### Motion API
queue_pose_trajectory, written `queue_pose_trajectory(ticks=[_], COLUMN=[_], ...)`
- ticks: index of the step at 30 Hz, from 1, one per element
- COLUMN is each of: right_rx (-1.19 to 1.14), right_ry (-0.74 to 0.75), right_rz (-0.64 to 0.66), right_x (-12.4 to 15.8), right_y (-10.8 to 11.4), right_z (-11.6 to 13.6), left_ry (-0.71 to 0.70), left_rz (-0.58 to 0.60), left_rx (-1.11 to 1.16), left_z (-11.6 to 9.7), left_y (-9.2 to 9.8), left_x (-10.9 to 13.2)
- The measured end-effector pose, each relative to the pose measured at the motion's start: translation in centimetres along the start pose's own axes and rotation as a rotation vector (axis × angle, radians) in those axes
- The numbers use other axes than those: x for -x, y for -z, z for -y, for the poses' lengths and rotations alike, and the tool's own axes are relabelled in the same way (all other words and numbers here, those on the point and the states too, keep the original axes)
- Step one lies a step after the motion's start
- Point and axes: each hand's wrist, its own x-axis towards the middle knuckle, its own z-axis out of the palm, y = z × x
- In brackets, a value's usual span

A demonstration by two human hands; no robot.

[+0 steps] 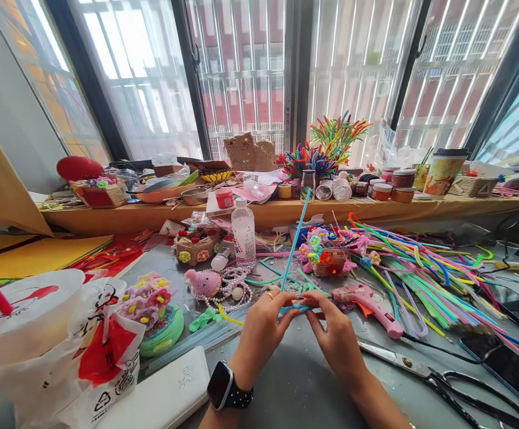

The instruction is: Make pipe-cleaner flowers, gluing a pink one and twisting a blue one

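Observation:
Between my two hands, over the middle of the grey table, is a blue pipe cleaner (295,238). One long end of it sticks up and leans to the right, while the lower part is bent between my fingers. My left hand (266,316), with a watch on the wrist, pinches the bent part from the left. From the right, my right hand (331,325) pinches the same part with thumb and fingers. A pink glue gun (370,304) lies just right of my right hand. Large scissors (404,361) rest below it, blades toward my right forearm.
Loose coloured pipe cleaners (429,292) spread over the right side, near a phone (504,369). A flower basket (331,262) and a water bottle (243,235) stand behind my hands. At left are a white power bank (165,387), a green flower pot (165,328) and a lidded drink cup (27,316).

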Motion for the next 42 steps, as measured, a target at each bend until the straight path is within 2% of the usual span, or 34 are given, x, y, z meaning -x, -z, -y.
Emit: queue_pose_trajectory(ticks=[8,17,34,42], right_rx=[-0.010,0.005,0.118,0.107], right_ry=[-0.008,-0.023,-0.007,0.010], right_rz=[0.016,0.044,0.011,-0.021], right_x=[0.11,0.15,0.22,0.24], right_y=[-0.18,-0.29,-0.33,-0.38], right_z=[-0.04,0.06,0.13,0.11], left_ry=[0.011,0.011,-0.010,-0.023], left_rz=[0.050,0.038,0.034,0.039], left_rx=[-0.027,-0.028,-0.084,-0.010], left_z=[0.03,0.19,-0.23,-0.24], left_y=[-0.13,-0.43,-0.60,-0.79], left_x=[0.05,0.06,0.08,0.18])
